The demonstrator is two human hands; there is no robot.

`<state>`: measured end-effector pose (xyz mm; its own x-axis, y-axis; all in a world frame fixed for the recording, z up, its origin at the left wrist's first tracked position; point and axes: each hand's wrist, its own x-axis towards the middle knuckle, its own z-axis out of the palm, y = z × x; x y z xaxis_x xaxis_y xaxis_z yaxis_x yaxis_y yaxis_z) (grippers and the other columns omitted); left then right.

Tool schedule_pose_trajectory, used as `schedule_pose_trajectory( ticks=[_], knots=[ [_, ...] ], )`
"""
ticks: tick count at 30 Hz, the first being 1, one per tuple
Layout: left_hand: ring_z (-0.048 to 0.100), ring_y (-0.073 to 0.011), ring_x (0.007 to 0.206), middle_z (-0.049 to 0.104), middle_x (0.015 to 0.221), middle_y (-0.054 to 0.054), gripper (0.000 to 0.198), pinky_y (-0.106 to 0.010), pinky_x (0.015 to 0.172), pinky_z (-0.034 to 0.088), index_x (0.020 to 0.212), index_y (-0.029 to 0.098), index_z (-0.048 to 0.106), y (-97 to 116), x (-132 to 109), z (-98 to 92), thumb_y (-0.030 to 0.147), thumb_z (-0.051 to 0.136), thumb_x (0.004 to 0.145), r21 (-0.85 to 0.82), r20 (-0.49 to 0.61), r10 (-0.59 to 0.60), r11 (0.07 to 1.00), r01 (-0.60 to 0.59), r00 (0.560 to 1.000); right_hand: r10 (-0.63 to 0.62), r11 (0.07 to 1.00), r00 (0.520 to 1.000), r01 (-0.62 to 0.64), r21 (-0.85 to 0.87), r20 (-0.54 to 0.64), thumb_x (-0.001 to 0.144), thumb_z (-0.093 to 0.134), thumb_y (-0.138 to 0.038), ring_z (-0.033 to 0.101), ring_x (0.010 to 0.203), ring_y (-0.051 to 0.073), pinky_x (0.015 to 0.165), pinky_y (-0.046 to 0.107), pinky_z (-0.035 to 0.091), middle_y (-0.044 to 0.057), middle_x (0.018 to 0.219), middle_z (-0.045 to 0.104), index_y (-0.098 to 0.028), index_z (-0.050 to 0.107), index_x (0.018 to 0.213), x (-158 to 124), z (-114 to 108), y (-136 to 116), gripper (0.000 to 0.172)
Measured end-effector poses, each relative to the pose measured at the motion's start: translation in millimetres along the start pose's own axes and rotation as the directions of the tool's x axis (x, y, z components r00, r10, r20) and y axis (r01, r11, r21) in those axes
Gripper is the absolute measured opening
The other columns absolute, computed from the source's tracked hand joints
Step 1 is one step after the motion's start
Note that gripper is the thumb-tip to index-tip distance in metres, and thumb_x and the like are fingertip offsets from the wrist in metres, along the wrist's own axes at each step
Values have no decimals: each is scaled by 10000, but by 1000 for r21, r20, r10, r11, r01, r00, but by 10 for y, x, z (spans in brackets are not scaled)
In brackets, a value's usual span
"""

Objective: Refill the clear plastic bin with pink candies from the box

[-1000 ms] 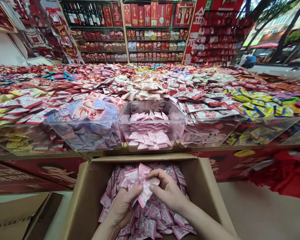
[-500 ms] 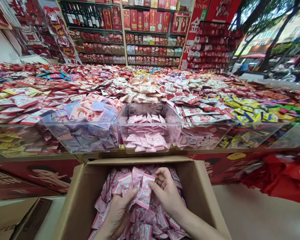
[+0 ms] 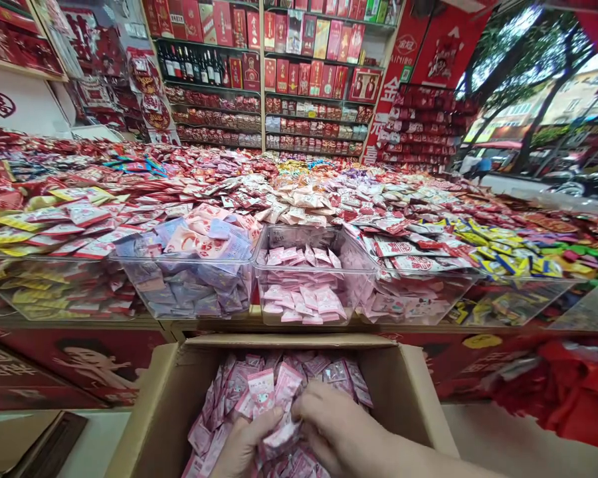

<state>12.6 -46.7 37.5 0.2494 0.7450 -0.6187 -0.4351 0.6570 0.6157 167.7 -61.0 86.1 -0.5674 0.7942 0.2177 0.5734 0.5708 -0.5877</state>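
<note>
Inside an open cardboard box [image 3: 423, 392], small pink candy packets [image 3: 229, 392] lie in a loose heap. Low in the box, my left hand [image 3: 246, 445] holds a few of these packets, its thumb pressed over them; one with a printed cartoon figure [image 3: 262, 390] stands up from the grip. My right hand [image 3: 339, 425] meets it from the right, fingers curled and pinching at the edge of a packet [image 3: 282, 435]; its fingertips are partly hidden and slightly blurred. Just beyond the box, a clear plastic bin [image 3: 313, 269] holds similar pink packets.
Neighbouring clear bins hold purple packets [image 3: 194, 292], red-and-white packets [image 3: 408, 255] and yellow-blue packets [image 3: 508, 249]. Behind them spreads a wide candy display, then shelves [image 3: 264, 86] with bottles and red boxes. Red bags [image 3: 568, 392] hang at right; another cardboard box [image 3: 20, 441] sits lower left.
The view has tilted up, so the display sits lower in the picture. My right hand has moved in closer over the packets in my left hand, its fingers more curled.
</note>
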Motion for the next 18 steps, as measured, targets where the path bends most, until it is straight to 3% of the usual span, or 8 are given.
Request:
schedule_pose_trajectory(
  ticks=[2, 3, 5, 7, 9, 12, 15, 18],
  knots=[
    [551, -124, 502, 638, 522, -21, 163, -215, 453, 450, 558, 132, 639, 29, 15, -15, 239, 733, 479, -10, -51, 1, 1000, -2, 999, -91, 995, 994, 92, -23, 66, 719, 382, -66, 464, 687, 127, 591, 218, 389, 38, 762, 509, -192, 522, 835, 57, -297, -83, 222],
    [561, -128, 529, 652, 554, -19, 156, -212, 456, 456, 586, 143, 648, 47, 20, -18, 225, 731, 483, -10, -71, 5, 1000, -6, 997, -119, 993, 993, 120, -24, 18, 735, 380, -75, 473, 691, 125, 599, 218, 390, 32, 762, 520, -204, 529, 837, 108, -499, -127, 222],
    [577, -136, 576, 670, 613, -31, 167, -208, 467, 469, 640, 145, 661, 80, 29, -18, 216, 723, 503, 11, -75, 8, 1000, -7, 997, -94, 995, 967, 86, -47, -237, 766, 390, -118, 486, 685, 121, 617, 233, 391, 19, 746, 535, -213, 524, 829, 259, -956, -189, 176],
    [580, -142, 584, 665, 610, -42, 174, -210, 473, 478, 653, 130, 664, 95, 48, -24, 226, 716, 518, 52, -71, 15, 999, -11, 997, 12, 989, 874, -83, -125, -485, 756, 441, -184, 490, 648, 122, 592, 248, 388, 15, 720, 542, -191, 515, 818, 464, -1396, -183, 96],
    [562, -133, 534, 640, 551, -27, 158, -219, 471, 484, 608, 125, 654, 86, 84, -43, 233, 719, 513, 90, -84, 48, 995, -40, 995, 119, 916, 832, -302, -263, -541, 706, 493, -208, 480, 594, 118, 538, 244, 365, 14, 665, 543, -161, 533, 760, 693, -1725, -115, 82],
    [522, -113, 473, 612, 505, -7, 169, -224, 454, 479, 557, 125, 631, 45, 160, -95, 254, 725, 502, 124, -93, 97, 989, -85, 991, 390, 734, 860, -506, -454, -328, 604, 528, -160, 472, 540, 116, 472, 231, 327, 17, 583, 544, -133, 570, 647, 1006, -1942, 8, 66],
    [528, -120, 501, 623, 545, -19, 220, -226, 460, 475, 633, 116, 641, 11, 221, -143, 281, 719, 510, 147, -77, 123, 983, -111, 989, 629, 623, 777, -507, -596, -4, 540, 518, -108, 467, 498, 118, 429, 230, 305, 25, 551, 540, -105, 596, 633, 1234, -1926, 79, 122],
    [540, -134, 528, 634, 578, -22, 246, -241, 473, 477, 690, 121, 641, 1, 237, -164, 281, 715, 518, 166, -71, 147, 977, -133, 987, 691, 577, 713, -443, -686, 120, 506, 501, -52, 463, 497, 130, 440, 245, 310, 34, 516, 521, -68, 607, 599, 1380, -1832, 161, 142]
  ],
)
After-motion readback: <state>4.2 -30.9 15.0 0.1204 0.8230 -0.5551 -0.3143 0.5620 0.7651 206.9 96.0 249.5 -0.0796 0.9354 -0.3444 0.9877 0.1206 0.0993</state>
